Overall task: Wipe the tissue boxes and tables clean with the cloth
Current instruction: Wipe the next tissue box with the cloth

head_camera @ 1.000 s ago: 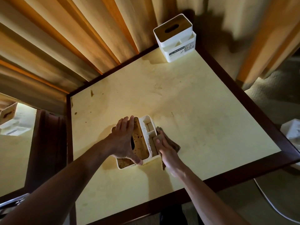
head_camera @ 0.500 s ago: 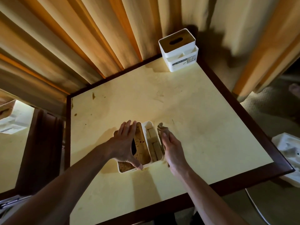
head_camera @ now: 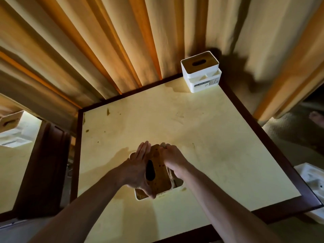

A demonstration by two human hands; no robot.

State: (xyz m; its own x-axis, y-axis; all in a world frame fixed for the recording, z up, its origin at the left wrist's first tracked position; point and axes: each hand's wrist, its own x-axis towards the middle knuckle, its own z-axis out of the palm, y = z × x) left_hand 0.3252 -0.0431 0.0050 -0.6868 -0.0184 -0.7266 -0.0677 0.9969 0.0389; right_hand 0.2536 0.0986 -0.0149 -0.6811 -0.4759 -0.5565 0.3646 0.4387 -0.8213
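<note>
Brown stains speckle the wooden lid of the near box (head_camera: 160,174), which sits low in the centre of the frame on the cream table (head_camera: 219,155). In the single head view, the left hand (head_camera: 138,171) lies over the box's left side, fingers straight along the lid and thumb hooked round the near edge, apparently to steady it against the wiping. The right hand (head_camera: 172,157) is clenched at the box's far right corner; a pale scrap at its fingertips may be the cloth (head_camera: 162,145), but the bundle is too hidden to be sure. That corner seems to be the part being scrubbed. A second box (head_camera: 200,72) stands at the table's far corner, upper right of centre, against the curtain (head_camera: 108,50), well apart from the hands and probably waiting its turn. Smears and spots mark the tabletop toward its upper-left edge, so the table itself looks not yet wiped.
</note>
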